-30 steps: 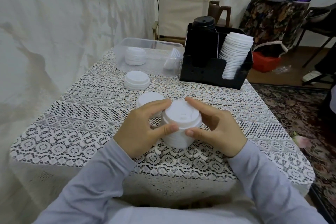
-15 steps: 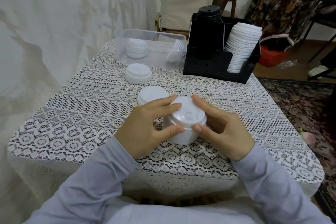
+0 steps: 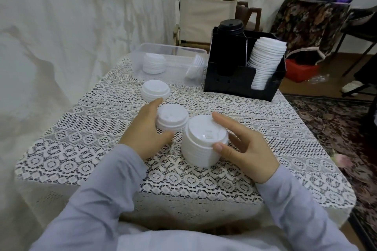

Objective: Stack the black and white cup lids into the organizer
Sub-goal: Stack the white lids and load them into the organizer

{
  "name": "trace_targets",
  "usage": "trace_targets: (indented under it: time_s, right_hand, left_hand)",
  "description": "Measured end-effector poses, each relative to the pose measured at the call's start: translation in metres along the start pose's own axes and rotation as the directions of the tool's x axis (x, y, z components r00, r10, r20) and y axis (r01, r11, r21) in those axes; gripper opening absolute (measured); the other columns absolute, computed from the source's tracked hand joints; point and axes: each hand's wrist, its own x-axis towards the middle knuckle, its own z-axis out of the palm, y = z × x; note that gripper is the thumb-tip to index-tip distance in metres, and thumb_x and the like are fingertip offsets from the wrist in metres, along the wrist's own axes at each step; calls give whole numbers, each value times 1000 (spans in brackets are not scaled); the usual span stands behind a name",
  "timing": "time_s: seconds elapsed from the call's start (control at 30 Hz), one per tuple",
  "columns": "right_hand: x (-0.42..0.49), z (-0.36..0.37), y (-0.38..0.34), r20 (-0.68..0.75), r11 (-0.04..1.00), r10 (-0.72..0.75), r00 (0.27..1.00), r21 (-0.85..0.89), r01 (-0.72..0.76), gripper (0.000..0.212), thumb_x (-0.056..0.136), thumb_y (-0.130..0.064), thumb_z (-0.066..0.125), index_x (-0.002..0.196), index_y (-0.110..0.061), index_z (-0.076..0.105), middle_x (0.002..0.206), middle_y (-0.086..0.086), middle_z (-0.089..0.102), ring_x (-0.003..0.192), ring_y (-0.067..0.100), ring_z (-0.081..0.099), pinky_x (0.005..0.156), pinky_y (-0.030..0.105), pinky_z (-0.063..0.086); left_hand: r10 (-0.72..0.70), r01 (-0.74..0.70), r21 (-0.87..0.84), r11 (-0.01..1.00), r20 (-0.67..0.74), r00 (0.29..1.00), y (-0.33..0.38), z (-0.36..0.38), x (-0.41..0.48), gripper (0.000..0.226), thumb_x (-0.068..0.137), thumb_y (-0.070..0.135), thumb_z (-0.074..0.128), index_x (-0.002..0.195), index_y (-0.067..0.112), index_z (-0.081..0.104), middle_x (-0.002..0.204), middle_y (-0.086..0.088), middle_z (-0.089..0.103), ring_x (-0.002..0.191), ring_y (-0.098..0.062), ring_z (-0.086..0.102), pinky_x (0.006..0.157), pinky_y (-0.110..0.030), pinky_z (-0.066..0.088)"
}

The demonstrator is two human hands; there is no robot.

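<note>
A tall stack of white lids [image 3: 202, 144] stands on the lace-covered table [image 3: 85, 120] in front of me. My right hand [image 3: 242, 146] holds it, thumb and forefinger round the top lid. My left hand [image 3: 146, 130] grips a shorter stack of white lids [image 3: 172, 118] just to its left. A third white stack [image 3: 155, 89] lies further back. The black organizer [image 3: 242, 79] stands at the back right, with a black lid stack [image 3: 230, 26] in its left slot and a leaning row of white lids [image 3: 265, 61] in its right slot.
A clear plastic bin [image 3: 173, 61] behind the loose stacks holds more white lids. A folding chair stands behind the table. The table's right edge drops to a patterned rug [image 3: 336, 128]. A white sheet hangs along the left.
My left hand has let go of the tall stack and moved left onto the shorter stack beside it. My right hand stays on the tall stack.
</note>
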Motion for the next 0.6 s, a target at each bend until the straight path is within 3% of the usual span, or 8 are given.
trace_targets:
  time_s: [0.1, 0.2, 0.3, 0.43, 0.5, 0.6]
  right_hand:
    - [0, -1, -4, -20, 1000, -18, 1000, -10, 17, 57, 66, -69, 65, 120, -54, 53, 134, -31, 47, 131, -2, 39, 111, 30, 34]
    - [5, -7, -12, -63, 999, -34, 997, -33, 32, 46, 74, -57, 57, 119, -52, 53, 132, -27, 51, 127, -4, 44, 105, 19, 38]
    - [19, -16, -26, -99, 999, -29, 995, -41, 25, 38, 80, -43, 57, 117, -37, 56, 127, -16, 57, 115, -9, 51, 90, 8, 43]
    - [49, -16, -55, -92, 990, -87, 992, -121, 75, 38, 82, -31, 59, 120, -28, 57, 121, -8, 61, 114, 4, 56, 102, 31, 44]
    - [63, -9, -69, -13, 979, -88, 996, -186, 84, 48, 80, -34, 65, 127, -28, 53, 126, -7, 58, 118, 7, 53, 105, 33, 40]
    - [77, 5, -81, 124, 939, -40, 991, -334, 80, 82, 63, -49, 71, 138, -27, 44, 136, -8, 51, 125, 7, 47, 108, 30, 37]
  left_hand:
    - [-54, 51, 42, 998, 88, 995, 0, 5, 16, 99, 76, 32, 77, 150, 25, 11, 152, -3, 27, 136, -21, 32, 110, -35, 25]
    - [-67, 61, 56, 997, 94, 993, -4, 10, 28, 104, 70, 46, 78, 149, 30, 12, 149, -2, 35, 132, -24, 38, 107, -37, 31]
    - [-46, 46, 20, 999, -3, 999, -2, 12, 30, 101, 68, 45, 80, 147, 29, 18, 147, -1, 38, 130, -21, 40, 104, -33, 32]
    - [72, -89, -56, 994, -253, 965, 14, 2, 24, 92, 70, 34, 79, 145, 25, 25, 140, -2, 41, 127, -21, 39, 107, -37, 33]
    - [190, -222, -58, 973, -341, 921, 26, -4, 16, 89, 69, 39, 76, 143, 23, 28, 136, 0, 44, 123, -20, 39, 104, -39, 35]
    - [396, -400, 76, 914, -395, 829, 43, -10, 5, 85, 64, 48, 61, 139, 16, 39, 123, 5, 48, 108, -9, 38, 95, -39, 39]
